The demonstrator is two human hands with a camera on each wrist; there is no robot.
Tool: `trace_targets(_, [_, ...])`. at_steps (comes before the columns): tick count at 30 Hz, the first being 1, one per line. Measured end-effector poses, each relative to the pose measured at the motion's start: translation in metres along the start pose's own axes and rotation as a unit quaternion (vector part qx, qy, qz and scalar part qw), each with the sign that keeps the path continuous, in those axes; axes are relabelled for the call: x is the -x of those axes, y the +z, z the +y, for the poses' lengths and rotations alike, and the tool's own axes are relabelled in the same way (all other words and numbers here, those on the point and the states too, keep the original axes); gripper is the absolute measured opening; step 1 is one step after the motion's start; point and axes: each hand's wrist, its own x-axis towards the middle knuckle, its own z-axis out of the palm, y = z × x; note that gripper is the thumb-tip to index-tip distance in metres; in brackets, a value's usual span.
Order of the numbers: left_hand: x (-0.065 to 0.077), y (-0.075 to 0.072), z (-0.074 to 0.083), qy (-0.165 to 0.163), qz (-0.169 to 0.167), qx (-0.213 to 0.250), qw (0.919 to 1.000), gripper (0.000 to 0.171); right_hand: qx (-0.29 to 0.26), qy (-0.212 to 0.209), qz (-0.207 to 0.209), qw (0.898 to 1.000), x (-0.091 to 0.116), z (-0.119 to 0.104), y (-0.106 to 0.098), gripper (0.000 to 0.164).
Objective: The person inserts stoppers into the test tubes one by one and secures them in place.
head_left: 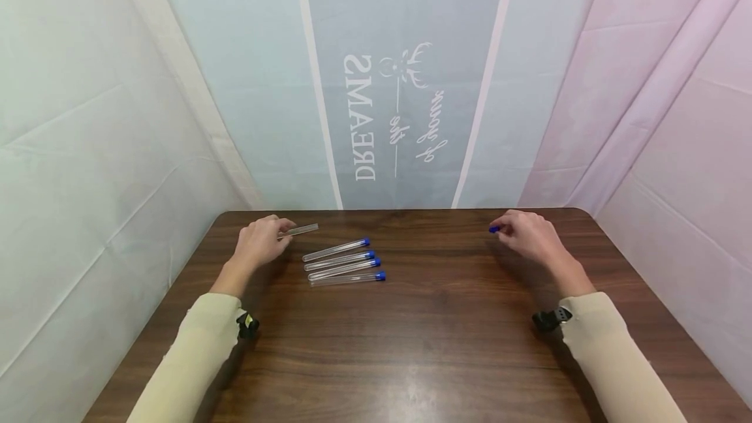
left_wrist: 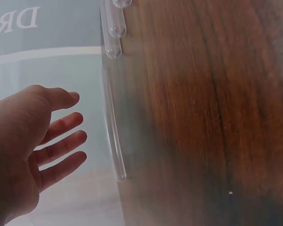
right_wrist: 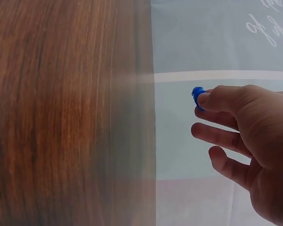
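My left hand [head_left: 261,240] is at the far left of the table, its fingers apart around a clear test tube [head_left: 304,229] without a cap. In the left wrist view that tube lies on the tabletop, with a visible gap between it and the spread fingers [left_wrist: 61,153]. At the far right, my right hand [head_left: 529,235] pinches a small blue cap [right_wrist: 196,94] between thumb and index finger, the other fingers loosely bent. Between the hands, nearer the left one, several clear test tubes with blue caps [head_left: 346,278] lie roughly side by side, caps pointing right.
The brown wood-grain table [head_left: 411,344] ends at its far edge against a pale printed cloth [head_left: 405,5]. White fabric walls [head_left: 88,149] stand on both sides. Each wrist wears a small black camera [head_left: 549,320].
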Motion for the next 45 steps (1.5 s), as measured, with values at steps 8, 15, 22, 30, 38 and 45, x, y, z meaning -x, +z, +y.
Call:
trace_targets(8, [-0.008, 0.003, -0.011, -0.012, -0.01, 0.005, 0.9999, 0.033, -0.009, 0.001, 0.002, 1.0, 0.0, -0.004, 0.0, 0.02])
trace_targets(15, [-0.011, 0.008, -0.014, -0.021, -0.027, 0.015, 0.9993, 0.036, -0.021, -0.013, 0.011, 1.0, 0.003, -0.005, 0.003, 0.019])
trace_targets(22, [-0.012, 0.017, -0.015, -0.016, -0.038, 0.014, 0.999, 0.037, -0.022, -0.024, 0.009, 0.999, 0.003, -0.005, 0.007, 0.021])
trace_targets(30, [-0.016, 0.019, -0.014, -0.012, -0.042, 0.009, 0.999, 0.036, -0.033, -0.017, -0.008, 0.999, 0.006, -0.005, 0.01, 0.023])
trace_targets(38, [-0.016, 0.024, -0.015, -0.02, -0.051, -0.012, 0.9984, 0.027, -0.038, -0.012, -0.014, 0.999, 0.01, -0.007, 0.011, 0.023])
trace_targets(45, [-0.021, 0.027, -0.015, -0.026, -0.045, -0.019, 0.9985, 0.023, -0.035, -0.009, -0.005, 0.999, 0.014, -0.009, 0.008, 0.024])
